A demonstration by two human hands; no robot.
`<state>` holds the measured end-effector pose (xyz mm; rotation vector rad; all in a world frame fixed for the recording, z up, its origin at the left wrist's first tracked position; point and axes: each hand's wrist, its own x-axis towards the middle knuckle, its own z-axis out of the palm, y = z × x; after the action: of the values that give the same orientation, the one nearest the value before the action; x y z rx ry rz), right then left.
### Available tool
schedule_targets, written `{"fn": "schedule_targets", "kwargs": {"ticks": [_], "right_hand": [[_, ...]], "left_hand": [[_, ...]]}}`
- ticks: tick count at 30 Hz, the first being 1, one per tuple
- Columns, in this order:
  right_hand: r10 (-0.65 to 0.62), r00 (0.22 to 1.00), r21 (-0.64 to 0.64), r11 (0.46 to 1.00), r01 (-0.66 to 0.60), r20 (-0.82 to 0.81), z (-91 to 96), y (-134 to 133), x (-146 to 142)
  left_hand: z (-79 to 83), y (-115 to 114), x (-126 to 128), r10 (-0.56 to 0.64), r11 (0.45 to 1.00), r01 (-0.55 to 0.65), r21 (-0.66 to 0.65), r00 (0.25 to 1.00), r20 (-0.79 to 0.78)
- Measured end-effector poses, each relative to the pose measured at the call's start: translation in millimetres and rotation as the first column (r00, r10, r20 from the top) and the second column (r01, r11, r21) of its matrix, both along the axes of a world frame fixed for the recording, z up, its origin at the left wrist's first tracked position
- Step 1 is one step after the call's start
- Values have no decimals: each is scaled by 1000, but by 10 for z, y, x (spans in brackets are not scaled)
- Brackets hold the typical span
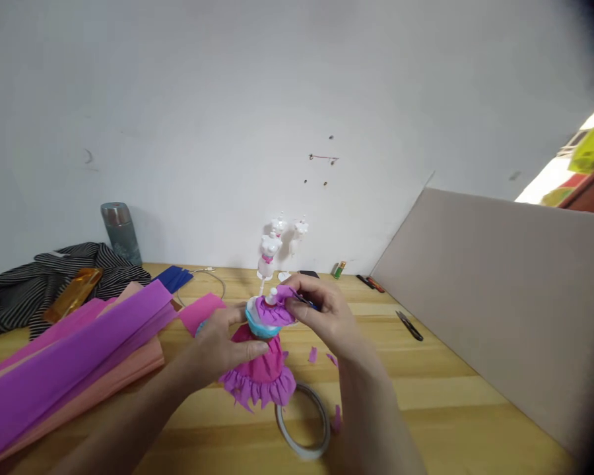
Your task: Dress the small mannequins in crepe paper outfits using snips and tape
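A small decorated figure stands upright, with a light-blue and white middle (260, 326) and a pink crepe paper skirt (263, 363) edged by a purple frill (270, 389). My left hand (222, 346) is closed around its left side. Wrapped about the top, below a white knob (272, 295), is a gathered purple crepe paper strip (274, 314). My right hand (321, 307) pinches the strip's right end. Some dark and blue object shows between the right fingers, too small to name. A white bear-shaped ornament (267, 254) on a stick rises just behind.
A tape roll (304, 452) and purple scraps (313, 355) lie nearby. Crepe paper rolls (74, 369), striped cloth (10, 284) and a flask (121, 231) fill the left. Small snips (408, 325) lie right, before a grey panel (490, 284).
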<state>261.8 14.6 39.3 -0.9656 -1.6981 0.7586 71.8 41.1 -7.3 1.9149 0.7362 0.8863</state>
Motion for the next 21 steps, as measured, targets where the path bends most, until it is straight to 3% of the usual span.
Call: {"fn": "schedule_targets", "kwargs": {"ticks": [4, 7, 10, 15, 17, 21], "right_hand": [[-14, 998, -42, 999, 11, -65, -15, 9, -62], [-7, 998, -60, 998, 3, -67, -3, 1, -82], [4, 997, -54, 999, -8, -73, 9, -4, -83], [-1, 994, -47, 999, -4, -105, -4, 9, -80], [-8, 991, -54, 999, 0, -136, -22, 24, -84], [-8, 972, -52, 999, -4, -235, -58, 62, -104]], "left_hand": [[38, -103, -91, 55, 997, -50, 62, 996, -77], [71, -145, -152, 146, 983, -145, 113, 989, -3], [143, -144, -160, 307, 913, -316, 259, 949, 75], [359, -112, -21, 391, 735, -418, 534, 904, 171], [409, -91, 25, 392, 702, -418, 576, 903, 178], [414, -48, 34, 419, 692, -449, 566, 888, 192]]}}
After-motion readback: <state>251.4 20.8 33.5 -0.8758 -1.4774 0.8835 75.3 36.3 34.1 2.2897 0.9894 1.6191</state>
